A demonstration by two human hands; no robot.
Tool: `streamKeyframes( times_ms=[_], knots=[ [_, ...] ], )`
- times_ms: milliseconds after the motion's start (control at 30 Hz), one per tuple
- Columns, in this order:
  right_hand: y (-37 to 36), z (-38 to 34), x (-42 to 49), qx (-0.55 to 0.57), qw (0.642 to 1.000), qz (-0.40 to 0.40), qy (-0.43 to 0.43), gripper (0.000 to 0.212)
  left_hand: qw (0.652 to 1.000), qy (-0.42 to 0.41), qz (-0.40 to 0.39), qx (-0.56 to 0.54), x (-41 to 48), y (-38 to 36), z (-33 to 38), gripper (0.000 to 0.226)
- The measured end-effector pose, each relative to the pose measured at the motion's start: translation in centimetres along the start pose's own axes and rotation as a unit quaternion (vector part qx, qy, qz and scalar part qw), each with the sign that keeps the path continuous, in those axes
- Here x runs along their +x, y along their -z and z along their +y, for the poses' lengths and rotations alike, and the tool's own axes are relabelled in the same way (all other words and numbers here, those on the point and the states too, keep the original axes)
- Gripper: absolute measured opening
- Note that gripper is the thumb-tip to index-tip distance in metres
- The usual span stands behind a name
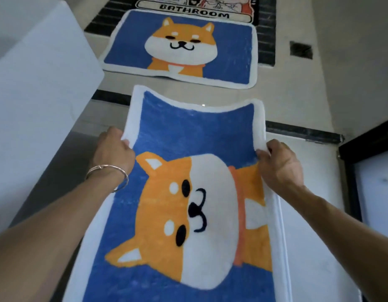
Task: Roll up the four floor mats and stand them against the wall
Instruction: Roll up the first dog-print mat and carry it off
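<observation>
Head view. My left hand (114, 149) and right hand (278, 164) each pinch a white long edge of the near mat (188, 214), fingers closed on the border, left grip on the left edge, right grip on the right. The near mat sags between my hands, its far end curling up above the floor (297, 94); its dog print lies sideways. A bangle (108, 173) circles my left wrist. A second mat (182, 49) lies flat farther along the floor. Beyond it, touching its far edge, a third mat (195, 12) reads "BATHROOM".
</observation>
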State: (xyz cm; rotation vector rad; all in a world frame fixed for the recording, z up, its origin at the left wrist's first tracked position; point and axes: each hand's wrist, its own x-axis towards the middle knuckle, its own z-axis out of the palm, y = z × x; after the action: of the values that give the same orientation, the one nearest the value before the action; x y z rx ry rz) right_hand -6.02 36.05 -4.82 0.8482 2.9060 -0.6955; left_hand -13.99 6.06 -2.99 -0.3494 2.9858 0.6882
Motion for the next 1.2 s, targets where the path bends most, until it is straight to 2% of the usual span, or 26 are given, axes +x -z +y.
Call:
streamKeyframes(
  times_ms=[133,300,333,400,467,533,600,700,767,867,1000,1200],
  knots=[
    [2.5,0.1,1.0,0.036,0.999,0.037,0.009,0.021,0.999,0.010,0.023,-0.021,-0.1,1.1,0.8,0.022],
    [5.6,-1.7,5.3,0.103,0.993,0.061,0.009,0.014,0.996,-0.015,0.060,-0.066,2.1,1.6,5.7,0.023],
    [5.8,-1.9,5.9,0.120,0.991,0.063,0.009,0.018,0.994,-0.021,0.067,-0.087,2.3,1.6,6.7,0.026],
    [5.3,-1.9,6.2,0.115,0.993,0.034,0.011,0.033,0.993,-0.051,0.056,-0.094,2.2,1.3,7.8,0.038],
    [4.0,-1.7,5.3,0.076,0.996,-0.035,0.021,0.041,0.993,-0.118,-0.004,-0.023,1.2,0.6,7.4,0.049],
    [2.3,-1.6,3.1,0.013,0.992,-0.106,0.071,0.043,0.970,-0.200,-0.101,0.091,-0.6,-0.4,5.9,0.055],
    [0.8,-1.5,0.0,-0.053,0.973,-0.171,0.147,0.045,0.922,-0.273,-0.201,0.188,-3.2,-1.5,4.1,0.056],
    [-1.5,-1.0,-4.6,-0.125,0.922,-0.254,0.262,0.049,0.838,-0.363,-0.307,0.268,-8.2,-3.4,1.8,0.060],
    [-2.6,-0.3,-7.5,-0.180,0.882,-0.302,0.313,0.051,0.804,-0.380,-0.356,0.286,-11.5,-4.5,0.6,0.068],
    [-3.5,1.0,-11.2,-0.236,0.841,-0.339,0.350,0.053,0.784,-0.377,-0.397,0.292,-15.5,-5.7,-0.9,0.076],
    [-4.8,2.5,-14.6,-0.285,0.815,-0.337,0.374,0.071,0.769,-0.367,-0.414,0.321,-17.7,-6.7,-2.7,0.084],
    [-6.6,2.3,-14.9,-0.329,0.800,-0.323,0.383,0.085,0.764,-0.403,-0.365,0.346,-17.6,-7.4,-2.8,0.067]
  ],
)
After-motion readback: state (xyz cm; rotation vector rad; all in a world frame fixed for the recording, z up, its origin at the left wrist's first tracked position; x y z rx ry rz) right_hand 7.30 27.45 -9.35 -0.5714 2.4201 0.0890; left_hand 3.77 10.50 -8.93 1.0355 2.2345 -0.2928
